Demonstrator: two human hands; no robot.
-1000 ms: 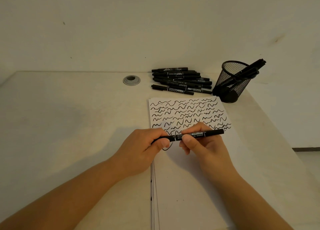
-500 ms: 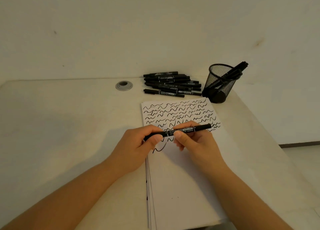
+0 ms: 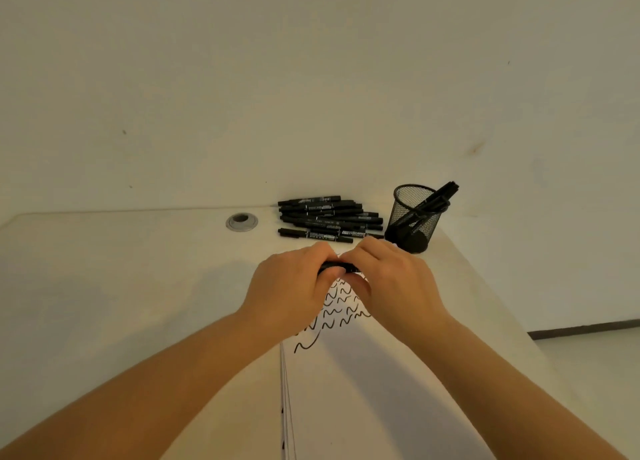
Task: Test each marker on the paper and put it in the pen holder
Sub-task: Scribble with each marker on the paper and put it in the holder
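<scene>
My left hand [image 3: 291, 286] and my right hand [image 3: 391, 279] meet over the far part of the paper [image 3: 363, 390], both closed around one black marker [image 3: 337, 267]. Only a short piece of it shows between my fingers. The paper carries rows of black squiggles, mostly hidden under my hands. Beyond my hands lies a pile of several black markers [image 3: 329, 219]. The black mesh pen holder [image 3: 414, 217] stands to the right of the pile with a few markers leaning inside.
The paper is a stack of sheets on a pale desk [image 3: 138, 286]. A round grey cable grommet [image 3: 241, 221] sits left of the marker pile. The wall rises right behind the desk, and the desk's right edge runs close past the holder.
Both hands have moved away from me over the paper, closing together so the marker is nearly hidden. The view has tilted upward, showing more wall.
</scene>
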